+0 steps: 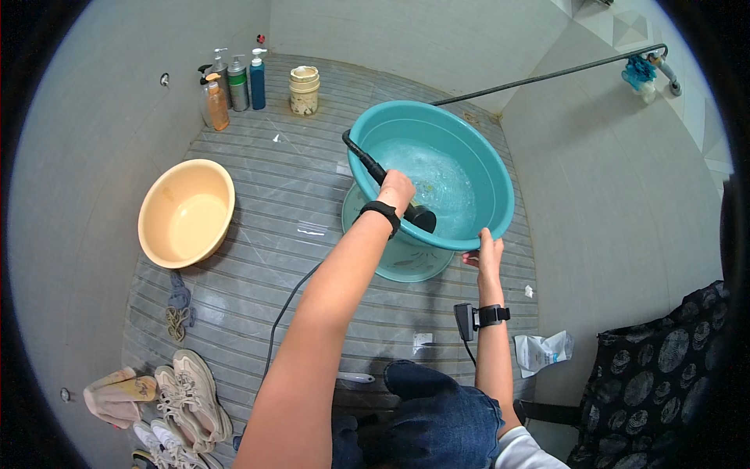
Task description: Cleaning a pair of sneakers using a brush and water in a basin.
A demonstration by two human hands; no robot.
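A teal plastic basin (504,193) with water in it stands tilted over a pale green round stool or lid (413,264) on the floor. My left hand (398,189) grips the handle of a black shower head (420,217), whose head is inside the basin near its front rim. Its black hose (556,74) passes behind the basin to a wall fitting at the upper right. My right hand (488,252) holds the basin's front right rim, thumb on top and fingers beneath. Both wrists wear black bands, the right one with a small box.
At left are a yellow basin (225,228), a grey cloth with cord (179,305) and shoes (196,398). Pump bottles (237,85) and a cream tub (304,91) stand at the back. A white pouch (542,353) and black patterned fabric (650,363) are at right.
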